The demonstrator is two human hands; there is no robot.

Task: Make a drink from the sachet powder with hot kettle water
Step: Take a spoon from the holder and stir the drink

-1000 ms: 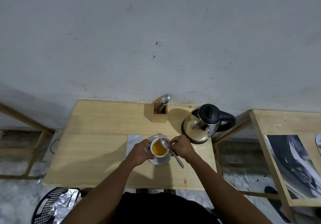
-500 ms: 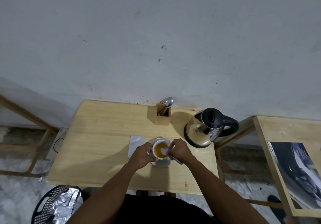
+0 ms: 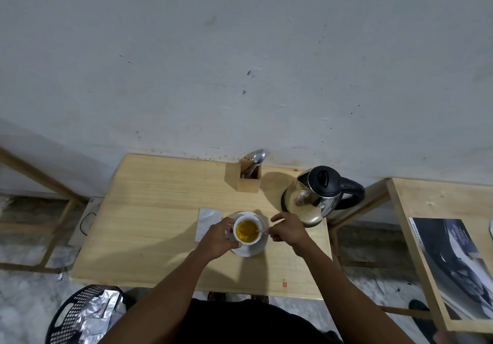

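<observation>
The left hand (image 3: 217,239) curls around the side of a white cup (image 3: 247,231) of orange-yellow drink, fingers wrapped against its wall, while the right hand (image 3: 286,230) is pinched nearly closed on the handle of a spoon (image 3: 262,231) whose bowl dips into the drink. The cup stands on a white saucer (image 3: 250,249) near the front of the wooden counter (image 3: 149,210), with a silver sachet (image 3: 208,222) lying flat just left of it and a steel kettle (image 3: 317,197) with a black lid to the right. No writing on the sachet or kettle can be read
</observation>
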